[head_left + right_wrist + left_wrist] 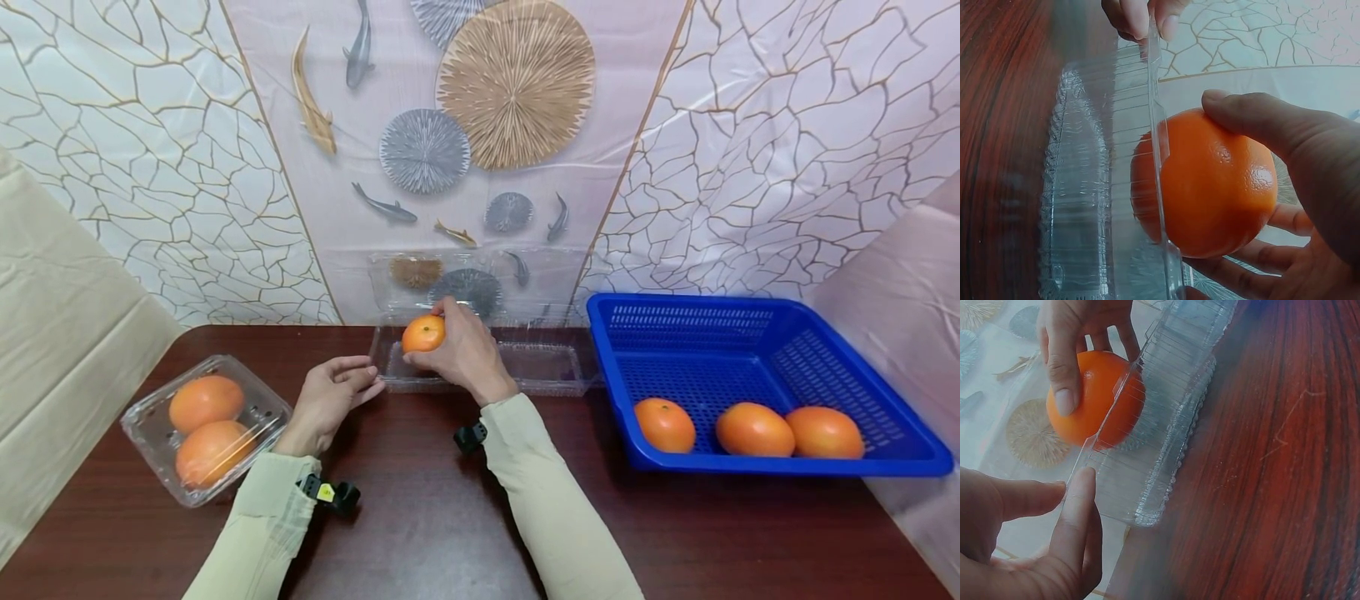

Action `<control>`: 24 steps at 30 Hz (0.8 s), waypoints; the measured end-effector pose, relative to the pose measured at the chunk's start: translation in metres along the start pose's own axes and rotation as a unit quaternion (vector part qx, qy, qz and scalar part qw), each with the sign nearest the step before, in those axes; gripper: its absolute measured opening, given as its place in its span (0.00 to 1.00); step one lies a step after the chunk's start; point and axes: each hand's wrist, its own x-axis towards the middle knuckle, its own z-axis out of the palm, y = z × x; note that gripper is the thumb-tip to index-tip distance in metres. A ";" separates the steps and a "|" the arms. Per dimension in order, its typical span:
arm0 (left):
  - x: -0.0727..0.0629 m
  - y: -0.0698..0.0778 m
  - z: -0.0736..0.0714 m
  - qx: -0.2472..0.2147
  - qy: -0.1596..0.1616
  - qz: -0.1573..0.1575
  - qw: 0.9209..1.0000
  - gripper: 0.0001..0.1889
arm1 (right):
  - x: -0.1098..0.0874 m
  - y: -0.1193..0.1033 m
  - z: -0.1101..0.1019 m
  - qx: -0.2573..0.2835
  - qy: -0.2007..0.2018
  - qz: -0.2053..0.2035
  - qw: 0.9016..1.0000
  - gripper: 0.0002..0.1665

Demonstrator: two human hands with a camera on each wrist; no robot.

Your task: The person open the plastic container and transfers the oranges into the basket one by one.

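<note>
My right hand grips an orange between thumb and fingers at the left end of a long clear plastic clamshell box. In the right wrist view the orange is partly behind the box's clear side wall, its lower part below the rim. My left hand pinches the box's rim at the near left corner, its thumb and forefinger on either side of the plastic edge. The box's hinged lid stands raised against the wall behind.
To the left, a smaller closed clear box contains two oranges. A blue plastic basket on the right has three oranges along its near side. Everything stands on a dark wooden table against a patterned wall covering.
</note>
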 end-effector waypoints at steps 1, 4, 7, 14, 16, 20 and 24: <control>0.000 0.000 0.000 -0.001 0.000 0.001 1.000 0.24 | 0.000 0.000 0.000 0.001 0.000 0.000 1.000 0.42; 0.000 0.000 0.000 0.000 0.001 0.002 1.000 0.24 | -0.001 0.001 -0.001 0.004 -0.002 0.001 1.000 0.42; 0.000 0.000 -0.001 0.002 0.001 0.002 1.000 0.24 | -0.002 0.001 -0.002 0.006 -0.004 0.002 1.000 0.42; -0.001 -0.001 -0.001 0.002 -0.002 0.004 1.000 0.24 | -0.005 0.001 -0.006 0.004 0.001 -0.002 1.000 0.42; -0.001 -0.001 -0.001 0.002 -0.002 0.006 1.000 0.24 | -0.005 0.001 -0.008 0.008 0.002 -0.001 1.000 0.42; -0.001 -0.001 0.000 0.001 -0.001 0.009 1.000 0.24 | -0.006 0.002 -0.011 0.015 0.004 0.000 1.000 0.42; -0.001 -0.001 0.001 -0.008 -0.002 0.012 1.000 0.24 | -0.007 0.002 -0.013 0.018 0.007 0.000 1.000 0.41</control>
